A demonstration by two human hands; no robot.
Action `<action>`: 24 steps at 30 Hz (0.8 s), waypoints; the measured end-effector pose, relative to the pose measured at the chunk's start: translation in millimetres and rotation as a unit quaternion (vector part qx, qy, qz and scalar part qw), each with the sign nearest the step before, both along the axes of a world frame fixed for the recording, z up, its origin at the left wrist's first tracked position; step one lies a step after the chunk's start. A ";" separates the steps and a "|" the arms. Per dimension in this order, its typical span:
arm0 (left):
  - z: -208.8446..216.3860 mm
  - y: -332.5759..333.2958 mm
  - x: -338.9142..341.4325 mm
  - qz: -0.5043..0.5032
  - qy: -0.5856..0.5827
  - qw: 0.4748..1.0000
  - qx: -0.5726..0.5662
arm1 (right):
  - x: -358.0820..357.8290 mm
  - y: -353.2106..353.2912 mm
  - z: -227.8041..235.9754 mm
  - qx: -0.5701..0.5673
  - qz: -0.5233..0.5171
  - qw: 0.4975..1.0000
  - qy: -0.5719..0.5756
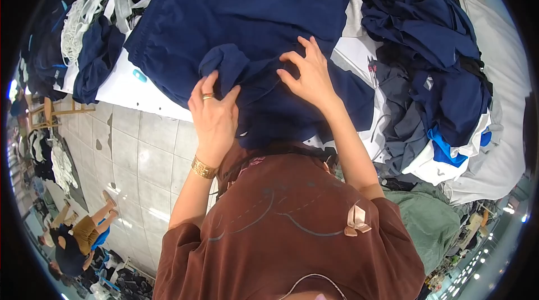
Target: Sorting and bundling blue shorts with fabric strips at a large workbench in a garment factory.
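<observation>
The garment (pixel 247 8) lies on the table (pixel 120 88), left of clothes (pixel 426 36).

Between our left hand (pixel 214 112) and right hand (pixel 309 75) we have a gap above the navy garment (pixel 252 8), though a bunched fold (pixel 227 63) rises beside the left fingers. Rightward, a clothes heap (pixel 421 30) blocks us, beyond a thin tool, perhaps snips (pixel 372 68).

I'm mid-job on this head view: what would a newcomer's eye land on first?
Most likely the big navy garment spread across the white table at top centre, with the left hand at a bunched fold and the right hand beside it. Next, the heap of navy, grey and white clothing at right, then the gold bracelet on the left wrist.
</observation>
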State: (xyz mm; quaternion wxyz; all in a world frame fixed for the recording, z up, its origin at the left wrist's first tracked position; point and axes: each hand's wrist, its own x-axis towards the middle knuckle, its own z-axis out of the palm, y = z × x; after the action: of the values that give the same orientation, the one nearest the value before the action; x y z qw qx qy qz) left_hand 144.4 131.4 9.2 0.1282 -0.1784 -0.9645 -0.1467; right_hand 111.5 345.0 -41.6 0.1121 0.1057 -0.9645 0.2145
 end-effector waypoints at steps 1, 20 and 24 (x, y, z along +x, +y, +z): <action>-4.3 -4.6 1.0 -0.022 -0.039 0.999 -0.001 | -0.8 -1.8 -1.8 -0.026 -0.012 0.999 -0.038; 28.5 -23.2 -22.8 0.006 -0.064 0.991 0.115 | 40.3 51.4 92.4 -0.033 -0.241 0.970 0.016; 26.1 -24.1 -29.4 0.027 -0.188 0.974 0.125 | 42.3 53.8 70.8 -0.031 -0.258 0.962 -0.084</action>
State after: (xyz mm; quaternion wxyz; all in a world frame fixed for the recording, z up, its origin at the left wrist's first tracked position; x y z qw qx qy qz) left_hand 115.0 107.3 35.3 -0.0303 -0.1043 -0.9499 -0.2931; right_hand 153.8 398.8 29.3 0.0854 -0.1689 -0.9579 0.2159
